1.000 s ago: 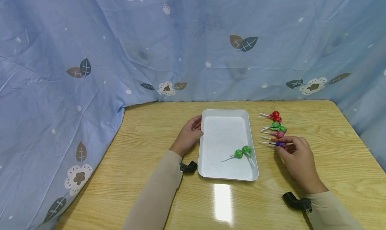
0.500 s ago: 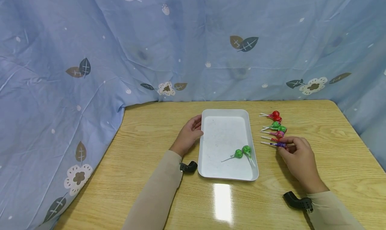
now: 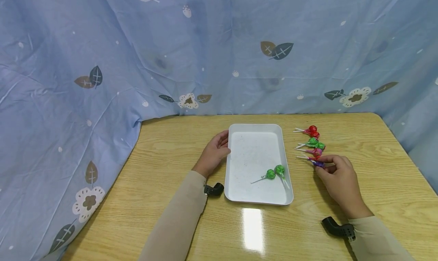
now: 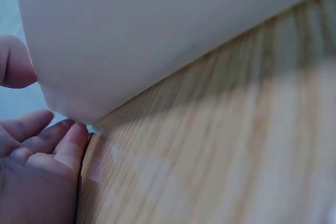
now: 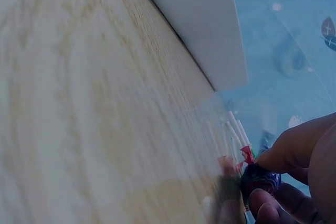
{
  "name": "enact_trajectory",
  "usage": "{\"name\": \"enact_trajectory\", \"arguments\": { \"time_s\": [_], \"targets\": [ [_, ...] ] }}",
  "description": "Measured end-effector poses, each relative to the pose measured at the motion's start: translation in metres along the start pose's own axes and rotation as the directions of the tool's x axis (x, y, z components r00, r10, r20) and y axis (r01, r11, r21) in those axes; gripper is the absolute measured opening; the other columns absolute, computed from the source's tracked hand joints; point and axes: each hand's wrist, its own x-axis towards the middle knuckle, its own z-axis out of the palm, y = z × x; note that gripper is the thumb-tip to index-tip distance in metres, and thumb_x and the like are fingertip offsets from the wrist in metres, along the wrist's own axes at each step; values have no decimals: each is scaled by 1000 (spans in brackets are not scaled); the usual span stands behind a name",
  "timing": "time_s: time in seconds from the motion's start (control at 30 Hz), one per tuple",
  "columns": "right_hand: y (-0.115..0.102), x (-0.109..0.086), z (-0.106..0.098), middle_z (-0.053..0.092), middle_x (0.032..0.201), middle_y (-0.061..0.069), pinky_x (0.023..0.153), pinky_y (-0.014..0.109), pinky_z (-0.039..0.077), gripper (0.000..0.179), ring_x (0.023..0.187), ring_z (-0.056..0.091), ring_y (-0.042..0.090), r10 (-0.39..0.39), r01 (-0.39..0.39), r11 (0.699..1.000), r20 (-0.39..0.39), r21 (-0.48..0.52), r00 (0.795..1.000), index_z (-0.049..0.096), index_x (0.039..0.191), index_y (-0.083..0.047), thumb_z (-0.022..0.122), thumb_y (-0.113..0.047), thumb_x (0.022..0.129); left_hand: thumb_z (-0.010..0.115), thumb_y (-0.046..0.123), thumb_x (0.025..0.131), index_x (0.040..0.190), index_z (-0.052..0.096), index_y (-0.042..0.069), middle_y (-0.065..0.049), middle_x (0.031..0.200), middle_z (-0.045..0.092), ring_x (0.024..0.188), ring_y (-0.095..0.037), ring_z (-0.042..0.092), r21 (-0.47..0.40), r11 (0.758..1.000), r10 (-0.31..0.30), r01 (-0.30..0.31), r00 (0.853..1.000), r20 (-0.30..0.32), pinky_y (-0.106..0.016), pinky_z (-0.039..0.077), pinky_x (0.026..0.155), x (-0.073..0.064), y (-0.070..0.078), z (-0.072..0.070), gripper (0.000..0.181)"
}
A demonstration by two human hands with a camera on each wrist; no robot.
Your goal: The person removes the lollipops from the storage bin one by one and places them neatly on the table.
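Note:
My right hand (image 3: 341, 179) pinches a purple-wrapped lollipop (image 3: 319, 164) by its round head, at the near end of a column of lollipops. In the right wrist view, thumb and fingers close around the dark purple head (image 5: 257, 178). Just beyond it lies a lollipop with a red wrapper (image 3: 312, 158), its head partly hidden by my fingers. My left hand (image 3: 213, 154) holds the left side of a white rectangular tray (image 3: 253, 148). In the left wrist view, the thumb (image 4: 18, 64) is at the tray's edge and the fingers are curled low beside it.
Two green lollipops (image 3: 270, 174) lie inside the tray near its right wall. Right of the tray, pink (image 3: 317, 152), green (image 3: 313, 141) and red lollipops (image 3: 313, 129) lie with sticks pointing left. A blue patterned curtain (image 3: 219, 55) hangs behind the wooden table (image 3: 171, 139).
The purple lollipop's stick has swung away from me, now lying up against the red lollipop beyond it. The right hand barely shifts; the left hand and tray stay put.

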Motion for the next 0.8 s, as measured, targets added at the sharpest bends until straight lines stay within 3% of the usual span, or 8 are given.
{"name": "enact_trajectory", "arguments": {
  "time_s": [0.17, 0.33, 0.43, 0.6, 0.8],
  "targets": [
    [0, 0, 0, 52, 104, 12, 58, 15, 41, 24, 76, 51, 12, -1, 1, 1000, 0, 2, 1000, 65, 107, -4, 70, -12, 85, 52, -9, 84, 148, 29, -1, -17, 150, 33, 134, -32, 35, -3, 1000, 10, -10, 1000, -24, -34, 36, 105, 3, -5, 0, 68],
    [0, 0, 0, 52, 103, 11, 58, 16, 41, 22, 76, 52, 13, -1, 1, 1000, -6, 2, 1000, 65, 106, -5, 69, -12, 85, 50, -10, 86, 149, 25, -3, -19, 151, 28, 136, -33, 32, 3, 1000, 1, -1, 1000, 5, -34, 34, 106, 3, -4, -1, 68],
    [-1, 0, 0, 52, 103, 11, 58, 18, 42, 21, 76, 52, 14, -1, 1, 1000, -10, 2, 1000, 66, 105, -5, 69, -13, 86, 50, -9, 87, 149, 24, -2, -18, 152, 28, 136, -32, 32, -6, 1000, 5, -4, 1000, 12, -33, 34, 106, 6, -11, -4, 68],
    [-2, -1, -1, 51, 104, 9, 57, 21, 42, 21, 76, 51, 13, 17, -16, 999, -25, 28, 1000, 67, 106, -6, 67, -18, 88, 53, -6, 87, 149, 29, 4, -12, 150, 33, 134, -25, 37, 9, 1000, 9, -8, 1000, -19, -28, 37, 104, 9, -24, -6, 67],
    [-6, -2, -1, 52, 101, 7, 54, 18, 41, 17, 75, 51, 12, -4, 10, 995, -66, 98, 998, 66, 104, -7, 66, -17, 90, 54, -5, 87, 148, 33, 6, -8, 148, 38, 131, -21, 41, 22, 1000, 22, -21, 999, -45, -28, 39, 102, 11, -27, -6, 66]
  ]
}}
